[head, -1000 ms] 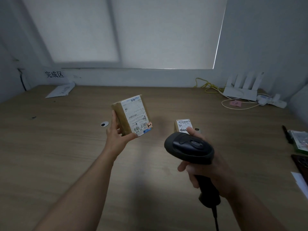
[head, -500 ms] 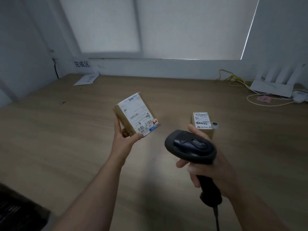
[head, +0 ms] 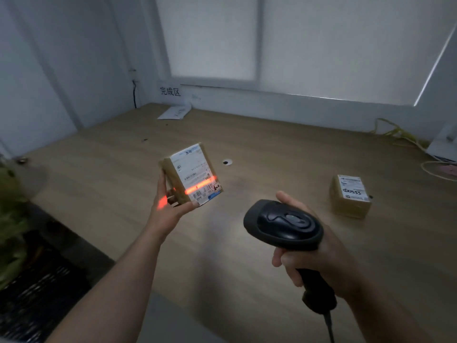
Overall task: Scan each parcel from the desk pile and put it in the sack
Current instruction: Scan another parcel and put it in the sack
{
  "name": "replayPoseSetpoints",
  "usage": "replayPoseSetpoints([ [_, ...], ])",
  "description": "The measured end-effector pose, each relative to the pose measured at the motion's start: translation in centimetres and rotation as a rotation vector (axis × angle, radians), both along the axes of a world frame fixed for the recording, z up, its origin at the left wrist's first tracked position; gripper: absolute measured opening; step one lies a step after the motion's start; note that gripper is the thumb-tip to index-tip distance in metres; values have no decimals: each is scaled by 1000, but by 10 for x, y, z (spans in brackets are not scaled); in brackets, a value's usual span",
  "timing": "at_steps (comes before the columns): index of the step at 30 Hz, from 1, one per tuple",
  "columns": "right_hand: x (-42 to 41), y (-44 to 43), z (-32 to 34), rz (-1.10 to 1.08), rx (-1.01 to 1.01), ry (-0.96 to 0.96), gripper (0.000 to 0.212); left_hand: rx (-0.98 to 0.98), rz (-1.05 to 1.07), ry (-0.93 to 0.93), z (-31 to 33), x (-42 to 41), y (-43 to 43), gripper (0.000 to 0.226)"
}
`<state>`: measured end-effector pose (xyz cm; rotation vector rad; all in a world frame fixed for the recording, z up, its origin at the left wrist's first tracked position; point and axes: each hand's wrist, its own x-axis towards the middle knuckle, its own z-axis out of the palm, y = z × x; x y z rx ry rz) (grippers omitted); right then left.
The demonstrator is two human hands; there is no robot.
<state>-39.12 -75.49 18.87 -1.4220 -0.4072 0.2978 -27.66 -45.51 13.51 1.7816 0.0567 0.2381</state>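
My left hand [head: 166, 206] holds a small brown parcel [head: 190, 173] up above the wooden desk [head: 247, 256], its white shipping label facing me. An orange-red scan line crosses the lower label and my left palm. My right hand [head: 319, 253] grips a black handheld barcode scanner [head: 283, 225], its head aimed left toward that parcel. A second small brown parcel [head: 350, 196] with a white label lies on the desk to the right of the scanner. No sack is clearly identifiable; a blurred green and dark shape [head: 14, 231] sits at the lower left beside the desk.
A white sheet of paper [head: 174, 112] lies at the desk's far left corner under a wall sign [head: 170, 91]. Yellow and white cables [head: 405, 137] and a white device [head: 445, 144] occupy the far right. A small round cable hole [head: 227, 162] is in the desk.
The view has swung left, bringing the desk's left edge and floor into sight. The scanner's orange-red line has come on across the held parcel's label. Both hands keep their grips.
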Motion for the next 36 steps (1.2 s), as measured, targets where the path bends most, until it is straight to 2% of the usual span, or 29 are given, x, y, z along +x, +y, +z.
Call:
replayPoseSetpoints([
  [4, -6, 50, 1, 53, -53, 8, 102, -8, 38, 6, 1, -20, 61, 129],
  [9, -17, 107, 4, 92, -81, 27, 103, 26, 99, 7, 1, -47, 127, 124],
  [19, -43, 211, 4, 131, -113, 31, 102, -9, 148, -2, -10, -87, 235, 131],
  [21, -47, 229, 2, 146, -124, 31, 102, -30, 156, -8, -13, -95, 253, 130],
  [25, -53, 264, 1, 173, -119, 37, 101, -87, 207, -52, -17, -119, 279, 113],
  [30, -56, 303, 3, 246, -131, 22, 102, -122, 286, -21, -26, -150, 321, 126],
  [36, -55, 350, 8, 390, -72, 17, 114, -105, 384, -5, -30, -184, 358, 127],
])
